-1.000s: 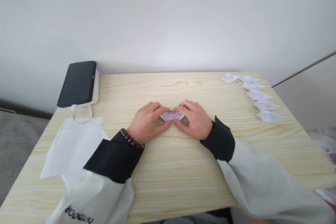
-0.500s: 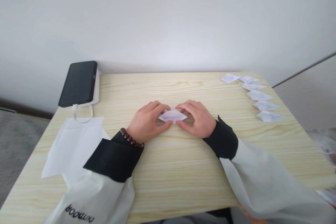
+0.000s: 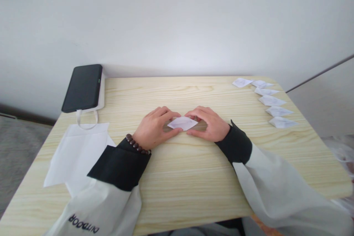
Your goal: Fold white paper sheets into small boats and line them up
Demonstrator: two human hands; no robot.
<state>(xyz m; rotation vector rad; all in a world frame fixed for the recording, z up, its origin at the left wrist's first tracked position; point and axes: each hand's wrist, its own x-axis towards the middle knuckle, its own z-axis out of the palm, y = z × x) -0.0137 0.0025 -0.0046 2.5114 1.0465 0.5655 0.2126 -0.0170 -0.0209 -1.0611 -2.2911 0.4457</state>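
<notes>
Between my hands, just over the middle of the table, is a small white folded paper boat (image 3: 183, 123), long and pointed at both ends. My left hand (image 3: 156, 127), with a dark bead bracelet at the wrist, pinches its left half between thumb and forefinger. The right half is pinched the same way by my right hand (image 3: 210, 124). Fingertips of both hands rest along the paper's far and near edges. The other fingers are curled behind and partly hidden.
Several similar folded papers (image 3: 272, 100) lie in a row at the table's (image 3: 188, 184) right side. At the left, white paper sheets (image 3: 79, 155) lie near a black power bank (image 3: 83, 87) with a white cable (image 3: 87, 128). A white wall (image 3: 177, 25) stands behind.
The paper's upper face now looks flatter, and the inner fold line seen earlier has gone from view. My hands have shifted only slightly and keep their pinch.
</notes>
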